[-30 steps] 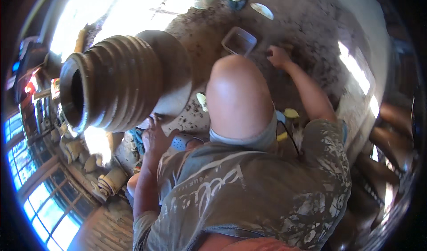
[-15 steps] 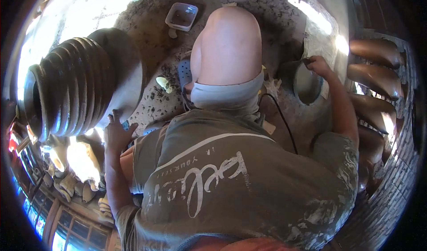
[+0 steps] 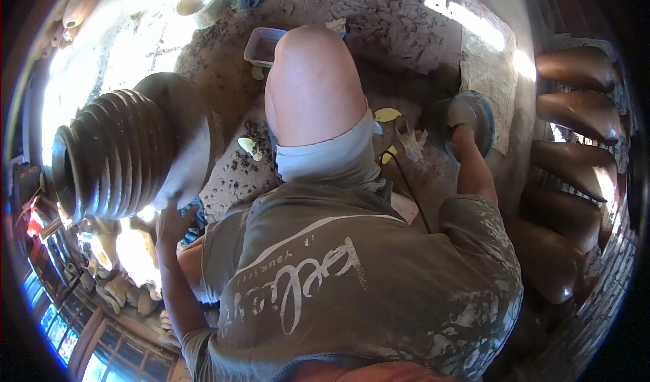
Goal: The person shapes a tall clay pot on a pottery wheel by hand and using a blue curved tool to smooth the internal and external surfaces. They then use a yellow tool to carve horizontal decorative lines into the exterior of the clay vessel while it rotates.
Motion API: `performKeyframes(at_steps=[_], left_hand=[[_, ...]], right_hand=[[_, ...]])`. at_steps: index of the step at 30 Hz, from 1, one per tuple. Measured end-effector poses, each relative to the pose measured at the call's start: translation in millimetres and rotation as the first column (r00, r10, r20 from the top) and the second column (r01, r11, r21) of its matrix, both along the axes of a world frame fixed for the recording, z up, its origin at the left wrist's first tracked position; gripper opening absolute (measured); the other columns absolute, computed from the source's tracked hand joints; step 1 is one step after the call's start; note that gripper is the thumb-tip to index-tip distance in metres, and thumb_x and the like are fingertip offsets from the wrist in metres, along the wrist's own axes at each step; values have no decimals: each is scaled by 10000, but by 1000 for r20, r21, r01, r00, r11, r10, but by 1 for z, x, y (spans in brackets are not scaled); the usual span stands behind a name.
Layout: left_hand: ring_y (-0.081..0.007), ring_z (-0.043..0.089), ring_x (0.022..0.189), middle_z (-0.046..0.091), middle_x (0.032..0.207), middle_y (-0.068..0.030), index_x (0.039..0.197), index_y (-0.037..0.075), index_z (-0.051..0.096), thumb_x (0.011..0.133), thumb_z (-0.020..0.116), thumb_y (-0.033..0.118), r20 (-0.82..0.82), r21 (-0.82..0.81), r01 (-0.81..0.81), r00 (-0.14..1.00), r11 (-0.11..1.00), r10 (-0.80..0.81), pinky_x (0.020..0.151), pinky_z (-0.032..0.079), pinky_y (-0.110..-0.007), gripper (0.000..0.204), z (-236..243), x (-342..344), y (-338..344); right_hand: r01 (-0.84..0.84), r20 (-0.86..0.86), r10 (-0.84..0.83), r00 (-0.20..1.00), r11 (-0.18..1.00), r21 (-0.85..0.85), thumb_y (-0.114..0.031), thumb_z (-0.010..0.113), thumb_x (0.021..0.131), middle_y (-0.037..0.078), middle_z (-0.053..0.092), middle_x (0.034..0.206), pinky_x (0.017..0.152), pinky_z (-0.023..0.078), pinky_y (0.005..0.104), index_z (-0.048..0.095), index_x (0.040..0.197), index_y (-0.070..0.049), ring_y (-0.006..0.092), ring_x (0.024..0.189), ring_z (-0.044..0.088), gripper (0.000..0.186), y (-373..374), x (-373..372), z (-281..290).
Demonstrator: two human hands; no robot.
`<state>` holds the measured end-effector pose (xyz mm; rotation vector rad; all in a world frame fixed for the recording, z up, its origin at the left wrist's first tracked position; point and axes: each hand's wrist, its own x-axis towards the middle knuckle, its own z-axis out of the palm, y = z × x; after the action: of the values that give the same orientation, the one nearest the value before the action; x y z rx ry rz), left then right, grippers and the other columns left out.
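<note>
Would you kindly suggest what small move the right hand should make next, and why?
Probably lift the right hand out of the bucket: it reaches inside the rim, while the ribbed pot stands across by the left hand.

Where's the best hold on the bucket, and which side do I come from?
I'd take the bucket by its far rim, coming from above. Its round mouth opens upward and that edge looks clear, while the right hand reaches in over the near edge. Set the grip across the rim, one side inside, one outside.
</note>
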<state>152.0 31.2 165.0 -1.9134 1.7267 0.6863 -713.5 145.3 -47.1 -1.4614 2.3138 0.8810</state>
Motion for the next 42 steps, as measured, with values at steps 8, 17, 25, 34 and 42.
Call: performKeyframes(at_steps=[8, 17, 25, 34, 42], left_hand=[[-368, 710, 962, 706, 1124, -192, 1149, -7, 674, 878, 764, 228, -745, -523, 348, 256, 778, -616, 800, 588, -424, 370, 90, -251, -24], [-371, 524, 1315, 468, 1503, -205, 1413, 13, 496, 1054, 463, 312, -979, -85, 993, -68, 83, -194, 1114, 411, -492, 468, 15, -464, 26], [-317, 585, 1198, 584, 1334, -192, 1339, -11, 563, 1053, 486, 378, -982, -155, 905, -95, 397, -166, 1043, 447, -452, 489, 90, -443, 1], [-240, 607, 955, 658, 1032, -117, 1178, -46, 655, 1035, 483, 562, -978, -205, 345, -106, 916, -179, 910, 474, -389, 648, 85, -214, -28], [-304, 676, 959, 732, 971, -161, 1007, 5, 749, 950, 421, 739, -415, 26, 279, 877, 960, -244, 887, 510, -453, 806, 3, -48, 16]], right_hand=[[-112, -20, 121, 992, 959, 259, -340, 648, 862, 181, 745, 945, 823, 563, 459, 789, 845, -81, 364, 904, 715, 295, -89, -74, 126], [-441, -81, 434, 897, 871, -218, -215, 636, 824, 232, 720, 915, 777, 543, 490, 759, 864, -19, 408, 863, 699, 235, -327, 87, 340], [-594, -163, 572, 804, 779, -198, -159, 631, 789, 255, 690, 1105, 918, 542, 487, 753, 1010, 0, 414, 1049, 676, 299, -380, 178, 328], [-179, 39, 373, 927, 531, -828, -317, 677, 814, 234, 714, 944, 790, 545, 465, 730, 902, -25, 377, 905, 699, 310, -287, 136, 236], [155, 110, -110, 988, 767, -623, -320, 688, 834, 195, 703, 922, 750, 534, 426, 718, 910, -31, 316, 864, 681, 300, -205, 48, 113]])
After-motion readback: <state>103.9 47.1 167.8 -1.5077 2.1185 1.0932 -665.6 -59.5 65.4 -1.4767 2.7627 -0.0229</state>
